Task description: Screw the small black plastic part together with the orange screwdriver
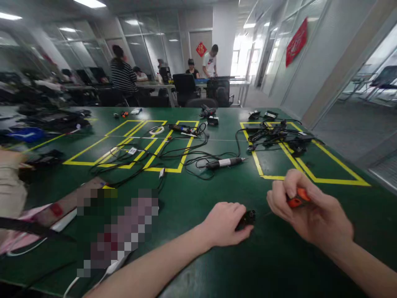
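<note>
My left hand rests low on the green table, its fingers and thumb wrapped round a small black part whose round end points right. To the right, raised a little above the table, my right hand is closed round an orange and black handle. A thin dark shaft seems to run from that hand toward the black part; whether they touch is too faint to tell. Beyond my hands lies a black and silver electric screwdriver with its cable.
Yellow tape marks rectangles on the table. A tangle of black parts lies at the back right, black cables in the middle. Blurred pouches lie at the left, near another person's sleeve. Several people and chairs are in the background.
</note>
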`<state>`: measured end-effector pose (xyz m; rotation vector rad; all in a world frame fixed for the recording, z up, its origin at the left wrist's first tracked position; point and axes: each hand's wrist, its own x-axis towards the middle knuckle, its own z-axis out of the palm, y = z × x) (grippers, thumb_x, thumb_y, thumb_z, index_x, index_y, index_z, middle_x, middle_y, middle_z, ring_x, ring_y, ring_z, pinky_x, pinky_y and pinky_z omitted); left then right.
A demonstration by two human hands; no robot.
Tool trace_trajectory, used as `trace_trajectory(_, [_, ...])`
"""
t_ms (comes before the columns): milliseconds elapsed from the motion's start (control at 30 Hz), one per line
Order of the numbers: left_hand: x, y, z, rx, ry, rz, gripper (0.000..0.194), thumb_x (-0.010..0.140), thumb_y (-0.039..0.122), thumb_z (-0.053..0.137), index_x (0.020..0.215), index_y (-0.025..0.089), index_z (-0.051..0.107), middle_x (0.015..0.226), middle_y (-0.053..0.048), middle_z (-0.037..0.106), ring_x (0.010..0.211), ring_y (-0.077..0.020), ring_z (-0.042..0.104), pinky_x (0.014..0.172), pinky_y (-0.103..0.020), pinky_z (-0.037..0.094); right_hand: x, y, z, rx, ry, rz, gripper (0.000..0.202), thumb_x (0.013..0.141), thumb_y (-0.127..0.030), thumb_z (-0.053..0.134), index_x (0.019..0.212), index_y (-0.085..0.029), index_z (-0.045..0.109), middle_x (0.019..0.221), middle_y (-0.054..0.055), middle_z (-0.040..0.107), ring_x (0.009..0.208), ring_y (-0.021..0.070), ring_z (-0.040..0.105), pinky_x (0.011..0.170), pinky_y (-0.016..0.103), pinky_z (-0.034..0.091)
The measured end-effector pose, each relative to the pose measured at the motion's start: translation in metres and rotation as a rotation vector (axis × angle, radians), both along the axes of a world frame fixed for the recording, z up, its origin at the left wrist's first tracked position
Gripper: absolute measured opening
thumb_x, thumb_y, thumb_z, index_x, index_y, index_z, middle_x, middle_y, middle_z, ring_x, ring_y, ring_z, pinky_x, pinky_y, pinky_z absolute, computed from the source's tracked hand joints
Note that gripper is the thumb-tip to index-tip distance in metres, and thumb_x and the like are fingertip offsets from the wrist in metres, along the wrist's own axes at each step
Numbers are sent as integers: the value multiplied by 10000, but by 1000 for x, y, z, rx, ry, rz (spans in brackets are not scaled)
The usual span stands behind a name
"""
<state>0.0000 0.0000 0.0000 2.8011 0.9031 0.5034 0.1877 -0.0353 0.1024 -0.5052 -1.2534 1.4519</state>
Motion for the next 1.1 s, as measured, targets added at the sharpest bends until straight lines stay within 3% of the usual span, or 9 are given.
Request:
trace_trajectory(133, [0, 0, 1, -9, 8, -2, 267, 891, 456, 560, 846, 203, 487, 835, -4, 651, 738, -183, 635, 606, -325, 400, 4, 6, -1, 7, 39, -13, 411, 1016, -387, 339, 709, -216, 551, 578, -24, 394, 506, 139, 314, 509, 305, 267])
trace_trajectory(233, [0, -1, 2, -15, 10, 6, 286, 894, 476, 559, 852, 202, 489, 845, -9, 654, 740, -187, 635, 602, -324, 394, 2, 5, -1, -11, 71, 18, 360, 961, -497, 422, 798, -219, 585, 586, -38, 348, 504, 134, 278, 497, 296, 260])
trace_trajectory(367, [1, -2, 3, -19, 14, 32, 327, 891, 521, 566, 872, 202, 499, 862, -10, 651, 756, -195, 635, 612, -325, 399, -3, 6, 0, -17, 50, -65, 186, 981, -415, 486, 929, -262, 578, 763, -16, 500, 536, 126, 389, 534, 295, 313])
trace_trajectory(467, [0, -2, 3, -40, 18, 28, 313, 893, 506, 573, 896, 199, 514, 882, -10, 649, 774, -194, 636, 630, -320, 410, -4, 9, -1, 28, -28, -105, 264, 995, -415, 480, 883, -228, 629, 906, 19, 541, 664, 151, 515, 620, 327, 383])
trace_trajectory(633, [-3, 0, 4, -87, -21, -5, 320, 884, 471, 619, 1052, 209, 544, 957, -11, 651, 816, -190, 639, 660, -299, 415, -4, 7, -4, -52, -9, 64, 590, 1033, -509, 201, 776, -211, 640, 568, -21, 368, 487, 141, 344, 507, 309, 301])
trace_trajectory(800, [-7, 4, 8, -163, -78, -59, 323, 913, 454, 608, 1122, 218, 540, 984, -8, 652, 823, -174, 631, 675, -275, 403, 8, 6, 3, 49, -75, -21, 413, 921, -602, 435, 843, -233, 604, 554, -59, 322, 471, 124, 262, 503, 300, 302])
trace_trajectory(933, [-8, 7, 10, -253, -98, -54, 273, 915, 461, 596, 934, 196, 531, 837, 4, 620, 716, -154, 580, 625, -262, 361, 20, 15, 6, 242, -702, -203, 160, 878, -342, 670, 788, -233, 596, 654, -31, 522, 554, 127, 449, 543, 269, 346])
trace_trajectory(1000, [-9, 7, 10, -339, -121, -41, 288, 918, 467, 583, 868, 194, 504, 767, 19, 582, 649, -131, 531, 591, -250, 337, 22, 21, 3, 376, -1117, -143, 91, 845, -290, 705, 826, -217, 654, 735, 0, 627, 629, 148, 541, 601, 278, 384])
trace_trajectory(1100, [-11, 7, 12, -459, -179, -52, 262, 924, 441, 571, 876, 193, 503, 735, 39, 542, 607, -105, 473, 573, -231, 320, 21, 31, -6, 481, -1359, -52, 96, 844, -294, 699, 839, -201, 676, 767, 10, 682, 679, 165, 598, 643, 279, 405])
